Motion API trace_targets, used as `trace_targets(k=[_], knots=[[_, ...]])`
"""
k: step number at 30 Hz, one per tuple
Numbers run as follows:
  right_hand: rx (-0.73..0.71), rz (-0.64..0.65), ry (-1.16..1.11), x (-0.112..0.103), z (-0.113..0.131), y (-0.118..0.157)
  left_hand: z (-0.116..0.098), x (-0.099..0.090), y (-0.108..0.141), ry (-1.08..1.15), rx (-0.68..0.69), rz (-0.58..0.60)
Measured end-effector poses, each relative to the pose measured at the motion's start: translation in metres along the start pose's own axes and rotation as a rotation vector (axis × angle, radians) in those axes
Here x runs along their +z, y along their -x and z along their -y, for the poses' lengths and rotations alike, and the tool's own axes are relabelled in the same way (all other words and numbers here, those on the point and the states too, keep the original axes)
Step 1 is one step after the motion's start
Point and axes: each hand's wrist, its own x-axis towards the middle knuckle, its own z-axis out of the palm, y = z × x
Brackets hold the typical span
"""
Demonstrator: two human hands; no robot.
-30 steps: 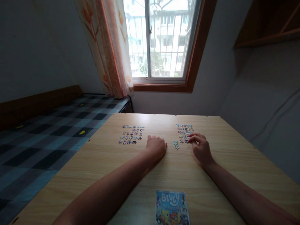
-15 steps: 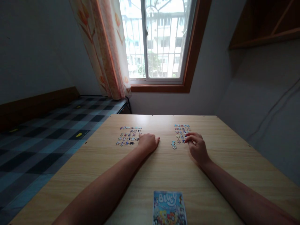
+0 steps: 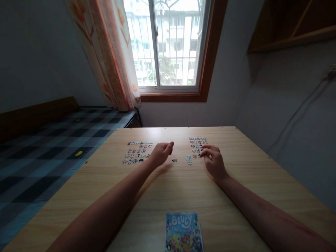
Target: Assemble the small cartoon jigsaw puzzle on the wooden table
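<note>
Small jigsaw pieces lie in two groups of loose rows on the table: the left jigsaw pieces (image 3: 136, 152) and the right jigsaw pieces (image 3: 198, 142). My left hand (image 3: 160, 153) is raised beside the left group, its fingers curled in and the thumb up. Whatever those fingers hold, if anything, is hidden. Below and right of it lies a small joined bit of puzzle (image 3: 174, 160). My right hand (image 3: 214, 161) rests at the right group's near edge, fingers bent and slightly apart, fingertips touching or just over the pieces. Another joined puzzle bit (image 3: 189, 160) lies left of it.
A Bluey picture card or box (image 3: 183, 231) lies at the near middle of the wooden table (image 3: 147, 217). Left of the table is a bed with a checked sheet (image 3: 60, 154). A window (image 3: 173, 45) with a curtain (image 3: 105, 56) is behind.
My left hand has lifted and turned thumb-up, and a small puzzle bit now shows on the table beside it. The right hand has barely moved. The whole view has shifted slightly.
</note>
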Motion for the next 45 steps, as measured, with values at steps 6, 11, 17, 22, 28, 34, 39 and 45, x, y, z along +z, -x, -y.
trace_targets(k=[6, 11, 17, 22, 28, 34, 39, 45], knots=[[-0.041, 0.113, 0.132, 0.003, 0.003, 0.002, -0.004, -0.016, -0.001, -0.313, -0.033, 0.275], [-0.064, 0.236, 0.231, 0.007, 0.004, 0.003, -0.009, -0.002, 0.005, -0.458, -0.019, 0.314], [-0.022, 0.325, 0.243, 0.008, 0.008, 0.003, -0.013, 0.003, 0.006, -0.499, -0.034, 0.284], [-0.022, 0.351, 0.276, 0.009, 0.01, 0.002, -0.022, 0.004, 0.008, -0.444, -0.013, 0.297], [-0.023, 0.38, 0.325, 0.008, 0.011, 0.001, -0.039, 0.022, 0.018, -0.335, 0.055, 0.248], [-0.015, 0.4, 0.306, 0.008, 0.011, 0.0, -0.047, 0.042, 0.027, -0.262, 0.146, 0.173], [-0.01, 0.387, 0.284, 0.009, 0.009, 0.0, -0.047, 0.05, 0.027, -0.274, 0.147, 0.169], [-0.017, 0.386, 0.265, 0.009, 0.009, 0.001, -0.045, 0.051, 0.025, -0.294, 0.133, 0.161]])
